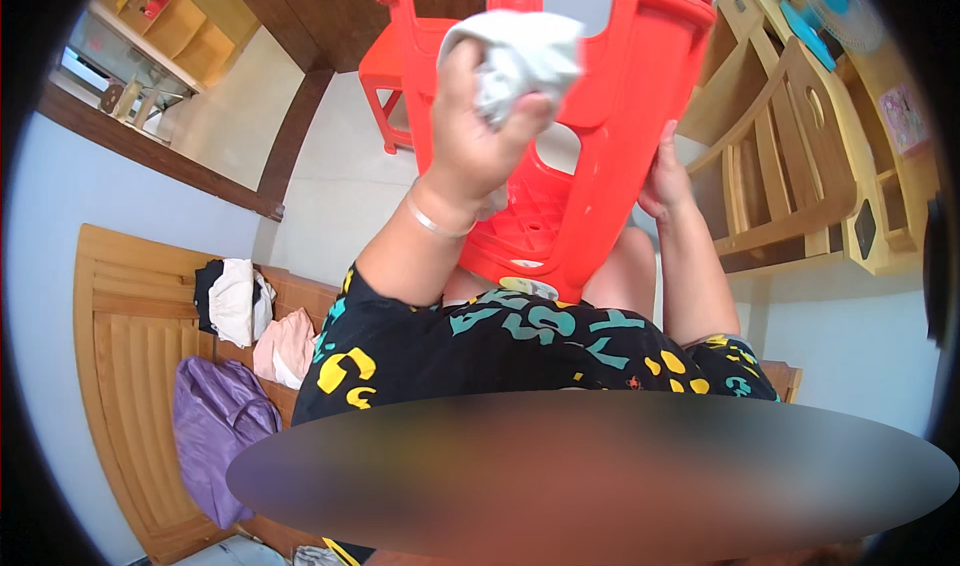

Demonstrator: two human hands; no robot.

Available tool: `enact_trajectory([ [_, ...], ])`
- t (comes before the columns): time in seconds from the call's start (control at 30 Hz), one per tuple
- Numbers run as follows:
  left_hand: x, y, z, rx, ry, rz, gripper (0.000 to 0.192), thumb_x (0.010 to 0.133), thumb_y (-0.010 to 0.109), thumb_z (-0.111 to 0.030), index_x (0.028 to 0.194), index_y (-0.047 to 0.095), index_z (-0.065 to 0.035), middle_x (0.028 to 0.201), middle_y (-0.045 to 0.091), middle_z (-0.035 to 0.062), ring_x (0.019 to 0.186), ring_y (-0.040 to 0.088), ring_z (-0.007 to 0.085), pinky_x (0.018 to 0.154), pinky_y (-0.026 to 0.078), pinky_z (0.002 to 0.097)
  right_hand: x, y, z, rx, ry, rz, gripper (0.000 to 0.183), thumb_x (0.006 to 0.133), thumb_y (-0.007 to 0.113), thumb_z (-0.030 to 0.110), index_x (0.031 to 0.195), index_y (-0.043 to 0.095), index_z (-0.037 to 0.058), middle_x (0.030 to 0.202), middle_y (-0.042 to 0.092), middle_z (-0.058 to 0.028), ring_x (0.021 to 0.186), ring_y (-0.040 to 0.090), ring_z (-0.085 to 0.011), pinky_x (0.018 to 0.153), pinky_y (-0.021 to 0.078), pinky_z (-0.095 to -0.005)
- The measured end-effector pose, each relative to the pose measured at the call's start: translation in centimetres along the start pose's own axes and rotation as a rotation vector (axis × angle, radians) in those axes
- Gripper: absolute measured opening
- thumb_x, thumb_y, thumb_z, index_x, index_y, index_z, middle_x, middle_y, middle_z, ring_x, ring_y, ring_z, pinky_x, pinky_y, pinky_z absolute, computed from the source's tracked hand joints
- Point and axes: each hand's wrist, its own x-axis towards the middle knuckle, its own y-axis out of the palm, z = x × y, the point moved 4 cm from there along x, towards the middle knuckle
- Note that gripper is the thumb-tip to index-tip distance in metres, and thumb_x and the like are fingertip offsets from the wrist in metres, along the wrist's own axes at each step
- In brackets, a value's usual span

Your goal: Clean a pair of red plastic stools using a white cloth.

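A red plastic stool (pixel 607 168) is tipped across my lap, its seat end near my belly and its legs pointing away from me. The ribbed underside of its seat shows between the legs. In my left hand (pixel 480 123) is a crumpled white cloth (pixel 532 55), raised over the stool and blurred. A pale bracelet (pixel 435 221) circles that wrist. My right hand (pixel 666 179) grips the stool's outer right side, fingers along the leg panel. A sticker (pixel 529 288) is on the seat edge next to my shirt.
Another red stool (pixel 382 78) stands on the pale floor ahead. To the right are a wooden chair (pixel 780 161), a desk and a fan (pixel 836 3). Folded clothes (pixel 234 303) and a purple bag (pixel 221 431) lie at left by a wooden headboard (pixel 142 386).
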Motion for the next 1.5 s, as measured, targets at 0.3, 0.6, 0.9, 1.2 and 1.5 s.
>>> enact_trajectory([
  [0.3,2.0,0.9,8.6,0.724,0.072,0.088,0.059,0.075,0.077,-0.048,0.117,0.061,-0.0098,0.102,0.067,0.0113,0.099,0.062,0.0321,0.087,0.044,0.0506,0.7,-0.3,-0.4,-0.064,0.056,0.032,0.093,0.092,0.038,0.075,0.154,0.033,0.0058,0.155,0.041,-0.0124,0.14,0.043,-0.0276,0.114,0.039,-0.0461],
  [0.6,2.7,-5.0,10.9,0.699,0.046,0.03,0.047,0.076,0.079,-0.035,0.111,0.064,-0.0068,0.1,0.07,0.0139,0.094,0.065,0.0357,0.081,0.051,0.0468,2.2,0.2,-1.3,-0.043,0.062,0.042,0.096,0.091,0.038,0.078,0.154,0.031,0.0063,0.156,0.039,-0.0131,0.141,0.042,-0.0287,0.114,0.0387,-0.0473],
  [0.9,5.3,1.4,5.8,0.58,0.03,0.378,0.048,0.071,0.074,-0.026,0.114,0.065,-0.0074,0.108,0.068,0.015,0.102,0.062,0.0365,0.087,0.051,0.0446,2.1,1.5,-1.0,-0.042,0.068,-0.012,0.096,0.09,0.038,0.078,0.156,0.028,0.0087,0.157,0.037,-0.0133,0.141,0.041,-0.0303,0.115,0.0373,-0.05],
  [1.2,4.6,-4.4,10.4,0.535,-0.245,0.254,0.05,0.072,0.072,-0.031,0.117,0.068,-0.0098,0.11,0.069,0.0165,0.105,0.065,0.0346,0.091,0.052,0.0423,2.0,1.8,-1.0,-0.071,0.081,-0.037,0.096,0.09,0.04,0.078,0.155,0.03,0.0081,0.157,0.037,-0.0125,0.142,0.039,-0.0289,0.115,0.0362,-0.0492],
  [1.5,4.5,-4.5,8.1,0.516,-0.182,0.212,0.045,0.074,0.073,-0.029,0.114,0.068,-0.0078,0.107,0.07,0.0161,0.1,0.065,0.0352,0.088,0.052,0.0423,2.0,1.9,-0.9,-0.07,0.072,-0.045,0.097,0.09,0.04,0.079,0.153,0.034,0.0051,0.155,0.04,-0.0133,0.141,0.041,-0.0285,0.115,0.0365,-0.0476],
])
